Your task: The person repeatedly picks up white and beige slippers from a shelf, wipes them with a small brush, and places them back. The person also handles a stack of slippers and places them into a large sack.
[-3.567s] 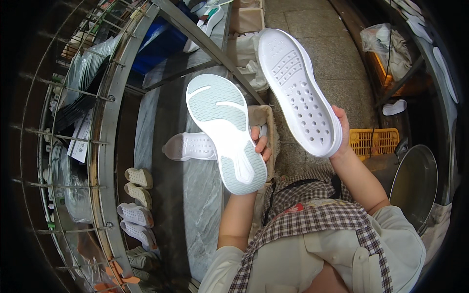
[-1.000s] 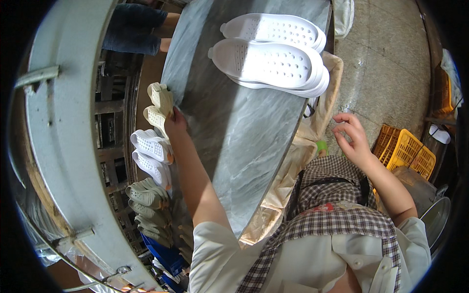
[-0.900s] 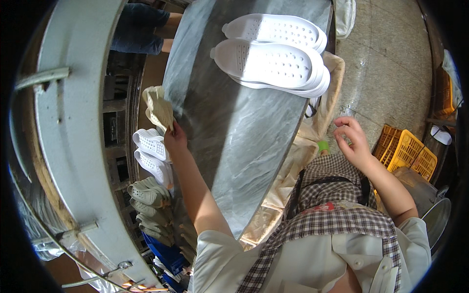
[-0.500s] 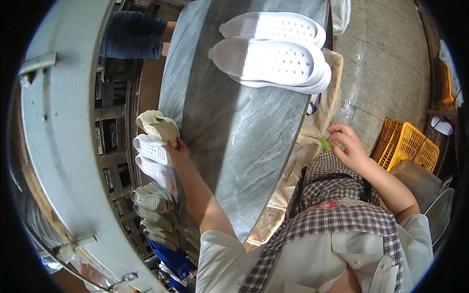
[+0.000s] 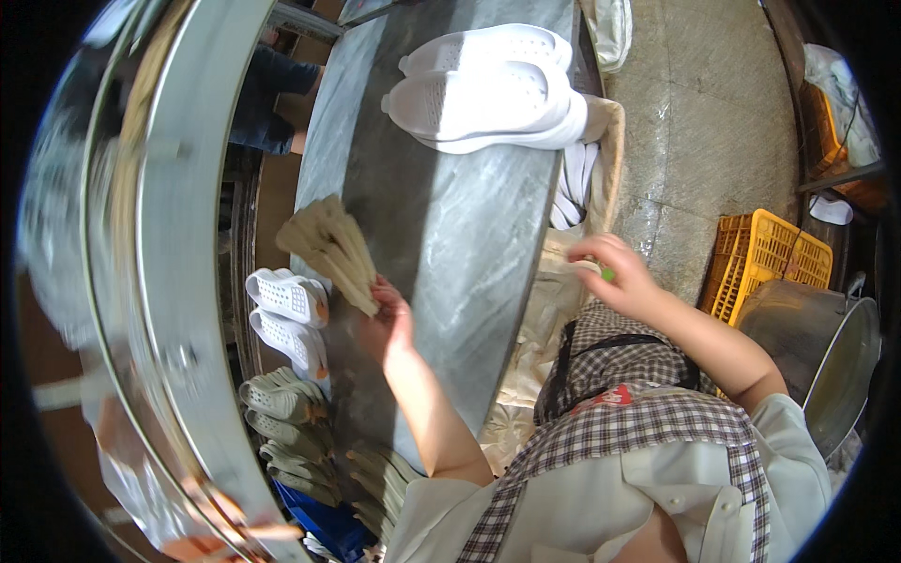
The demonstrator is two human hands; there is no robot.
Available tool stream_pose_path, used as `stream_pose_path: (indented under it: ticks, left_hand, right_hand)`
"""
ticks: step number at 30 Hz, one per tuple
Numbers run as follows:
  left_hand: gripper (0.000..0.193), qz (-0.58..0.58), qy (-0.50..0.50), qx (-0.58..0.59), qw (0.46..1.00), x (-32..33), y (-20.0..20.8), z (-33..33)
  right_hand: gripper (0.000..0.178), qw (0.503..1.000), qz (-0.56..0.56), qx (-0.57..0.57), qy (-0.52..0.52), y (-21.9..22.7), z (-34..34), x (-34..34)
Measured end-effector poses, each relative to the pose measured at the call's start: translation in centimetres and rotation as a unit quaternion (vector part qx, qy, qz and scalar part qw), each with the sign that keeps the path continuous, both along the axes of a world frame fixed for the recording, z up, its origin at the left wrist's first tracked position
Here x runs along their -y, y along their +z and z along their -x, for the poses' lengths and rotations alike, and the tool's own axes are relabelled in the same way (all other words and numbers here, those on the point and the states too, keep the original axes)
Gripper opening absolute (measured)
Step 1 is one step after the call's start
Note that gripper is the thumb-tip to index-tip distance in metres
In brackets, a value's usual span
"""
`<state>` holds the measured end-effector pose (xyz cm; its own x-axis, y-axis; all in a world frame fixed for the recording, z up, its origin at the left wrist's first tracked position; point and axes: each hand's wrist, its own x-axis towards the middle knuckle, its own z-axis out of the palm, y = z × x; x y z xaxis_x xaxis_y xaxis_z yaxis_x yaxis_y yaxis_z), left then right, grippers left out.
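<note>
My left hand (image 5: 389,324) is closed on the lower end of a khaki clog pair (image 5: 328,249), blurred by motion, and holds it above the grey marbled worktop (image 5: 441,281). My right hand (image 5: 619,277) is up in front of the checked apron, fingers bent, beside the worktop's right edge. A small green thing (image 5: 608,275) shows between its thumb and fingers; its kind cannot be made out. White clogs (image 5: 286,296) and khaki clogs (image 5: 282,399) stand in a row along the left edge, below the left hand's load.
Large white shoe pieces (image 5: 488,94) with holes lie stacked at the far end of the worktop. A cloth-lined bin (image 5: 612,150) with white pieces stands along its right side. Farther right are a yellow crate (image 5: 779,253) and a metal pot (image 5: 817,347). A metal beam (image 5: 188,235) runs on the left.
My left hand has lifted the khaki clog pair from the row's far end and brought it right, over the worktop. My right hand has shifted slightly left. The view has turned a little.
</note>
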<state>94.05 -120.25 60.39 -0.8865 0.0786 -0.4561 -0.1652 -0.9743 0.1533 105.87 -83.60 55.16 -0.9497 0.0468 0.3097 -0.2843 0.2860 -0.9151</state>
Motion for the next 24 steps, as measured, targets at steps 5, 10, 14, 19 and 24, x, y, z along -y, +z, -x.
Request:
stream_pose_path:
  ticks: [5, 10, 14, 19, 24]
  left_hand:
    - [0.035, -0.081, -0.093, 0.011, 0.992, -9.2, 0.6, -13.9]
    - [0.038, 0.08, -0.213, -0.032, 0.973, -12.3, -0.2, -26.4]
    - [0.063, 0.261, -0.334, -0.012, 0.906, -12.4, 0.7, -31.1]
    - [0.076, 0.362, -0.334, -0.224, 0.841, -13.5, 2.9, -31.2]
    - [0.052, 0.322, -0.252, -0.158, 0.899, -15.6, 3.2, -31.1]
  right_hand:
    - [0.056, 0.915, 0.315, 0.199, 0.153, 0.9, -2.5, 4.4]
    - [0.08, 0.665, 0.636, 0.287, 0.267, 2.7, -7.2, 5.9]
    - [0.06, 0.631, 0.712, 0.211, 0.225, 4.5, -13.1, 5.7]
    - [0.067, 0.689, 0.663, 0.19, 0.221, 6.2, -18.9, 5.8]
    - [0.074, 0.76, 0.604, 0.182, 0.154, 9.3, -22.2, 7.3]
